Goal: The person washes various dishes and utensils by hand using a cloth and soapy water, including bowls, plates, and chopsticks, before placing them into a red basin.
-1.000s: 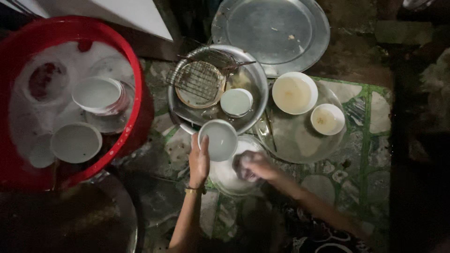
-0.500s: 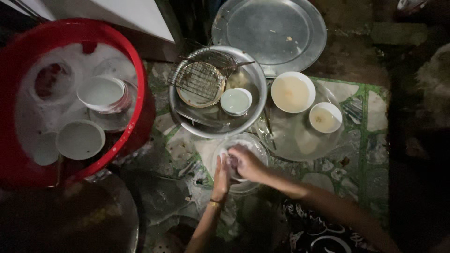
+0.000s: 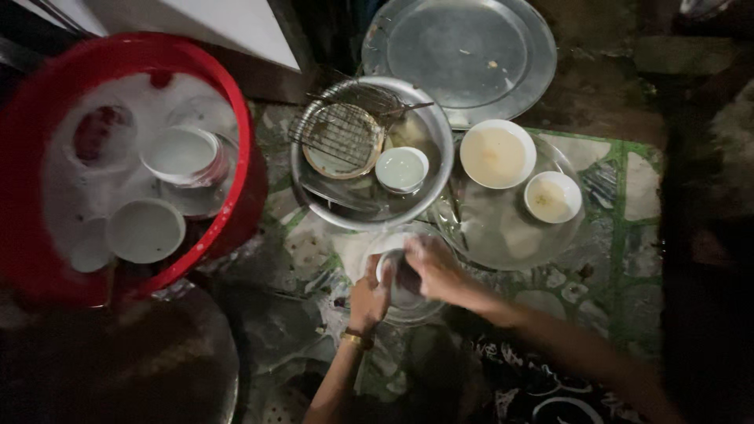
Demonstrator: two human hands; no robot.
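I find both hands low over the clear basin [image 3: 416,310] nearest the camera. The left hand [image 3: 369,298] is curled around the edge of a small white bowl [image 3: 386,267]; the right hand [image 3: 432,267] is cupped over that bowl's mouth, fingers pressed inside, and I cannot tell what they grip. The bowl sits inside the basin's rim, tilted. Open floor lies left of the basin; its far rim nearly meets the steel bowl [image 3: 373,212], which holds a wire rack [image 3: 339,133] and a small cup [image 3: 401,169]. Just right, a round tray [image 3: 510,243] carries two soiled white bowls [image 3: 496,153] [image 3: 553,196], close to the right forearm. Farther left, the red tub [image 3: 236,141] of suds; farthest, a large steel platter [image 3: 459,51]. Against a second ago, the bowl has come down from chest height into the basin, and the hands have closed together.
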